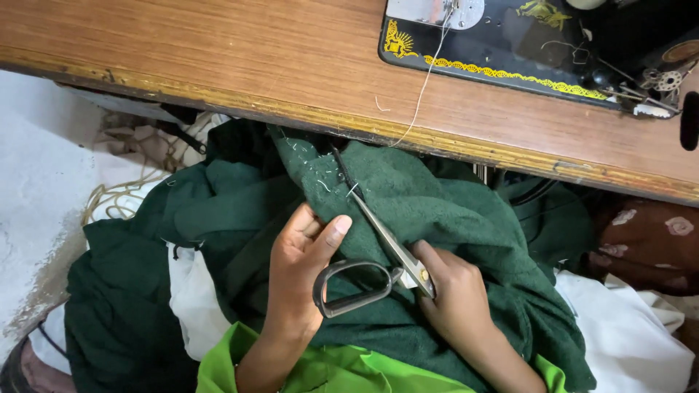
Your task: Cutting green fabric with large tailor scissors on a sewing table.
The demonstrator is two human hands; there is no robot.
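— Start at the left: what is the left hand (302, 247) doing?

— It is closed on a fold of the dark green cloth (437, 211), thumb pressed on top, holding it taut on the lap just below the edge of the wooden table (218, 58).

— And the scissors (378, 255)?

— They lie between the hands, blades nearly shut and pointing up-left toward a run of short white thread ends on the cloth. The tip sits right among those stitches.

— The right hand (455, 295)?

— It grips the scissors close to the pivot rather than through the loops; the dark handle loop hangs free toward the left hand.

— How far along does the work look?

— I'd judge it partway. Loose white bits are scattered over the cloth near the blade tip, so some thread seems cut, yet more white stitches show along that seam. A white thread (422, 87) runs from the black sewing machine (510, 44) on the table down to the cloth, uncut.
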